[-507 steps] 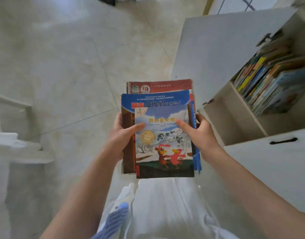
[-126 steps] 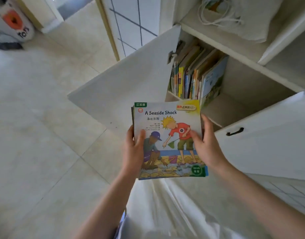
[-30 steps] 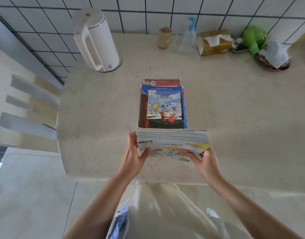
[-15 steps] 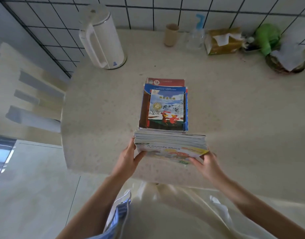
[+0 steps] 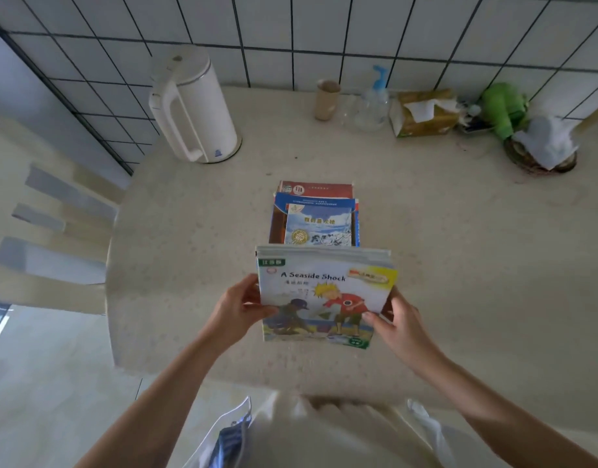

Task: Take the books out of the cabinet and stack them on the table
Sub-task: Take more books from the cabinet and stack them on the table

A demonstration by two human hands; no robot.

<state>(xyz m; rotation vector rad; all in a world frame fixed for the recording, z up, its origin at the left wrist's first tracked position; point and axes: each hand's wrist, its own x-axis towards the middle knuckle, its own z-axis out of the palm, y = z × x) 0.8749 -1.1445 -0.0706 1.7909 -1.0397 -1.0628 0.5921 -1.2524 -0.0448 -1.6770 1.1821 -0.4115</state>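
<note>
I hold a bundle of thin picture books (image 5: 321, 292), with "A Seaside Shock" as its front cover, tilted up above the beige table (image 5: 459, 265). My left hand (image 5: 238, 307) grips its left edge and my right hand (image 5: 397, 320) grips its right edge, thumbs on the cover. Just beyond the bundle a stack of books (image 5: 316, 214) lies flat on the table, a blue-covered one on top of a red one. The bundle hides the stack's near end. The cabinet is out of view.
At the table's far side stand a white kettle (image 5: 194, 109), a small beige cup (image 5: 326, 99), a pump bottle (image 5: 372, 103), a tissue pack (image 5: 424, 111), a green toy (image 5: 503, 108) and a bowl with crumpled paper (image 5: 544, 146). A slatted chair (image 5: 51, 224) stands left.
The bundle has tipped from edge-on to cover-up and moved forward over the stack's near end. Both hands have moved forward with it.
</note>
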